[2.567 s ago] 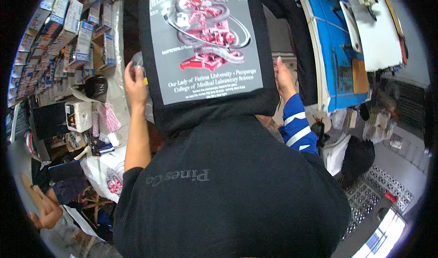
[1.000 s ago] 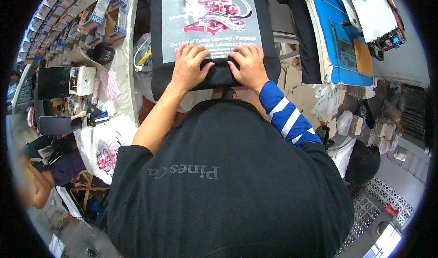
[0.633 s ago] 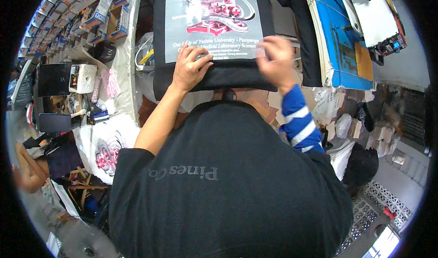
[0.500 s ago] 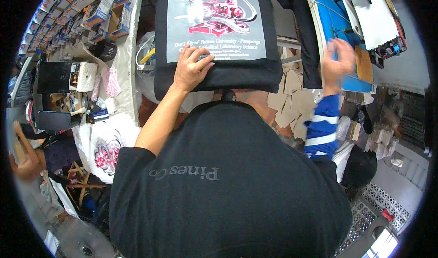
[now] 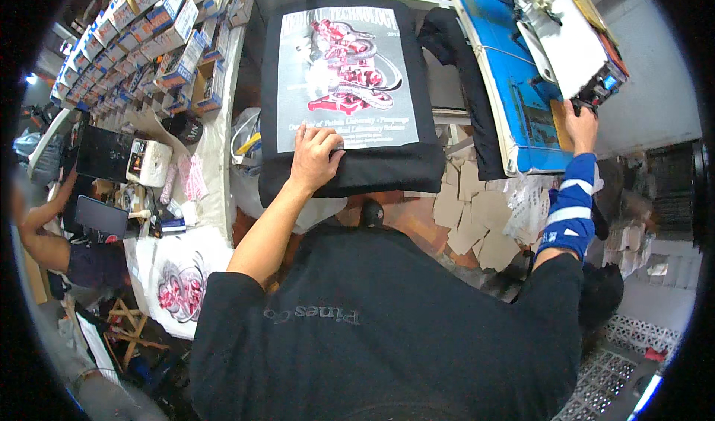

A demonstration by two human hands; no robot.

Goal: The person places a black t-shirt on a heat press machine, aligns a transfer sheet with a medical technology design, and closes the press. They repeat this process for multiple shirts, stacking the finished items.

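Fingers (image 5: 316,139) of my left hand (image 5: 313,159) lie spread and flat, palm down, on the near edge of the black T-shirt with the grey rectangular print and red-and-white graphic (image 5: 346,86); they press it rather than grip it, with nothing closed inside them. That shirt is stretched flat over a board straight ahead of me, its lower hem hanging just beyond my chest, and my bare forearm runs up to it from the lower left.

My right hand (image 5: 579,123) is well apart from the shirt, out to the right, its blue-and-white striped sleeve (image 5: 570,209) reaching up to the near corner of the blue flat printing frame (image 5: 506,86). It touches the frame's edge by a small dark fitting; whether the fingers are curled round something I cannot tell, as they are hidden behind the hand.

Between shirt and frame hangs a limp black cloth (image 5: 465,71). Below it, brown cardboard scraps (image 5: 465,212) and crumpled paper litter the floor. Left of the shirt runs a long white-covered table (image 5: 216,175) bearing rows of small blue-and-white boxes (image 5: 141,49), and a white printed shirt (image 5: 179,287) lies near its lower end. Another person's arm (image 5: 41,235) shows at the far left rim.
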